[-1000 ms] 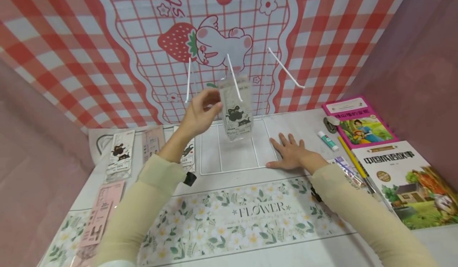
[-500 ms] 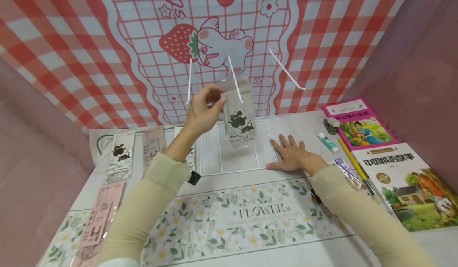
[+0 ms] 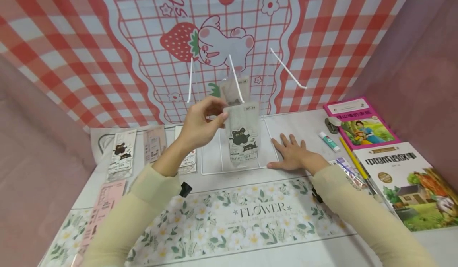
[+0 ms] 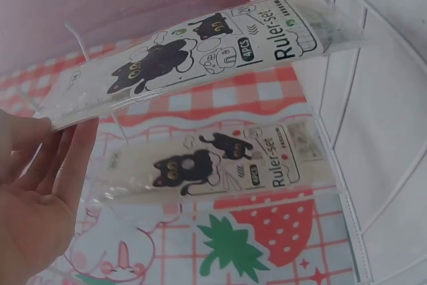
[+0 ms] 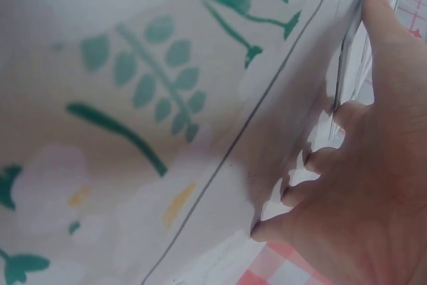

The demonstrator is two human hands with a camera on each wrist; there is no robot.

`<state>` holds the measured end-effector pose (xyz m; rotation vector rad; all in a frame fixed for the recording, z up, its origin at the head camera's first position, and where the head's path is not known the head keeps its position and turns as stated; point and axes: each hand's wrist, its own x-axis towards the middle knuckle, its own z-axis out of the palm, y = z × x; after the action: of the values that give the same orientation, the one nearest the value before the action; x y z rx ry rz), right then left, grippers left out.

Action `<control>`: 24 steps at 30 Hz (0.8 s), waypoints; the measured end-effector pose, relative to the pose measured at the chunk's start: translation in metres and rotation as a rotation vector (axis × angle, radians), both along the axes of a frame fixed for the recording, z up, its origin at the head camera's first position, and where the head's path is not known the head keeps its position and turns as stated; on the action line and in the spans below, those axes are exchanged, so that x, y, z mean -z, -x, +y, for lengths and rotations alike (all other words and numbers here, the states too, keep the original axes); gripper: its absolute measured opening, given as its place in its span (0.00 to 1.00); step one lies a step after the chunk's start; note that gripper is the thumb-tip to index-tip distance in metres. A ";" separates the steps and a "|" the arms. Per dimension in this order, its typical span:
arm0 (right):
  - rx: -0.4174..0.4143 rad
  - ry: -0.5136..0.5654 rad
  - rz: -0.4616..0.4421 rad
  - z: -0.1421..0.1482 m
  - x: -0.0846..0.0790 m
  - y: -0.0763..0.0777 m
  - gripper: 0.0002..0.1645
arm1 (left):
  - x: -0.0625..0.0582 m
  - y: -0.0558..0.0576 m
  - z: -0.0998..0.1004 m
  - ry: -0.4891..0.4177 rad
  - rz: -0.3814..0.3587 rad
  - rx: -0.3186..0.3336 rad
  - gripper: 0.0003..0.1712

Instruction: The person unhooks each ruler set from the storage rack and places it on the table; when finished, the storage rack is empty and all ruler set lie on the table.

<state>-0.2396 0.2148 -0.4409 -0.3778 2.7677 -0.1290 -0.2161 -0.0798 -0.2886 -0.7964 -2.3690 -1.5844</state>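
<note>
My left hand (image 3: 200, 123) pinches the top edge of a clear-wrapped ruler set (image 3: 245, 139) with black cats on its card. In the left wrist view, this ruler set (image 4: 173, 58) is apart from a second hanging ruler set (image 4: 220, 161), which the held one partly covers in the head view. The second set is at the middle white hook (image 3: 236, 78); its hanging point is hard to make out. Fingers spread, my right hand (image 3: 291, 151) rests on the table beside the rack's white wire base (image 3: 214, 174). In the right wrist view, the thumb of that hand (image 5: 367, 171) touches the base's edge.
More packaged ruler sets lie at left: a cat one (image 3: 121, 151), a pink one (image 3: 154, 141), another beside my left wrist (image 3: 187, 165), and a pink one (image 3: 103, 207) nearer me. A glue stick (image 3: 329, 141), yellow pencil (image 3: 352, 157) and books (image 3: 411, 183) lie right. Two side hooks (image 3: 288, 68) jut out.
The held ruler set has come forward and down from the middle hook, uncovering the one behind it. My left hand has lowered with it. The right hand has stayed in place.
</note>
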 end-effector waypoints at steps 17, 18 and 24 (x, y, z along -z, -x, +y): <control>0.002 0.010 -0.001 0.002 0.001 0.001 0.62 | -0.004 -0.015 -0.013 -0.013 -0.005 0.088 0.13; 0.002 0.010 -0.002 0.002 0.001 0.001 0.62 | -0.002 -0.014 -0.019 -0.004 -0.040 0.086 0.14; -0.018 0.011 -0.004 0.002 -0.002 0.000 0.62 | 0.015 -0.011 -0.062 0.055 -0.258 0.048 0.16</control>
<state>-0.2394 0.2171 -0.4388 -0.4041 2.7597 -0.1404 -0.2052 -0.1420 -0.3031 -0.7008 -2.5985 -1.7425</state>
